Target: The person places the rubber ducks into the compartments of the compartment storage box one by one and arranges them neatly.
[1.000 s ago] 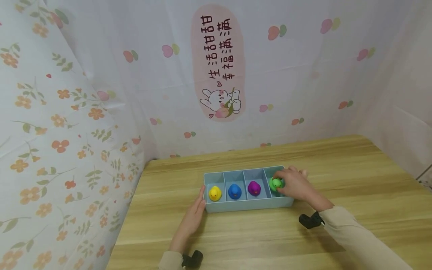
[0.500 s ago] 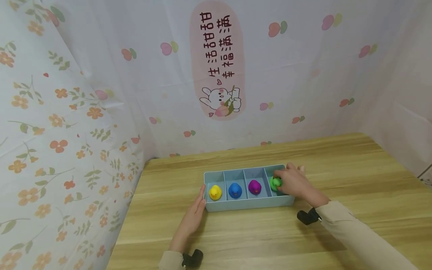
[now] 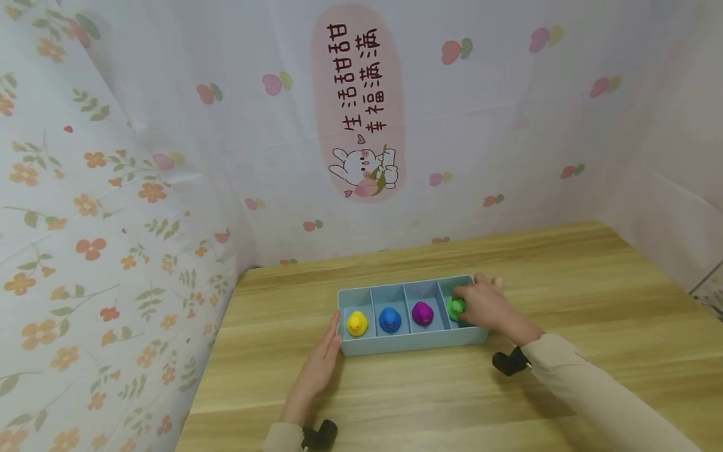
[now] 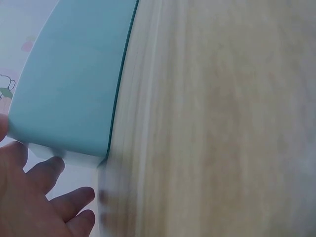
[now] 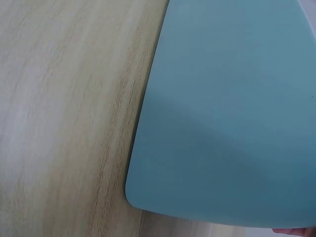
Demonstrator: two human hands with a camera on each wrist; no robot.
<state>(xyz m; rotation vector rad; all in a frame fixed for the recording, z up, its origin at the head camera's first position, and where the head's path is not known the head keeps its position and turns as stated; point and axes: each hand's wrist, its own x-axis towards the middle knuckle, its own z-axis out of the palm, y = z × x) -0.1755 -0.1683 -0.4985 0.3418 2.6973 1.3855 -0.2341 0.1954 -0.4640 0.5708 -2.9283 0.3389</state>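
Note:
A light blue box [image 3: 415,343] with a row of compartments stands on the wooden table. From left to right it holds a yellow rubber duck [image 3: 357,323], a blue rubber duck [image 3: 390,319], a purple rubber duck [image 3: 422,314] and a green rubber duck [image 3: 455,307], one in each compartment. My right hand [image 3: 490,306] reaches into the rightmost compartment and pinches the green duck, partly covering it. With fairly straight fingers, my left hand [image 3: 317,369] touches the box's left end; the left wrist view shows the fingers [image 4: 47,174] against that end.
Behind the wooden table [image 3: 407,402] hangs a printed cloth [image 3: 486,132] with a rabbit drawing. Another floral cloth [image 3: 113,301] drapes along the left side. Each wrist carries a small black camera, seen beside the left sleeve [image 3: 283,437] and the right sleeve [image 3: 599,389].
Slightly less of the green duck shows past the right fingers. The left hand keeps its place at the box's end. The head view has shifted a little.

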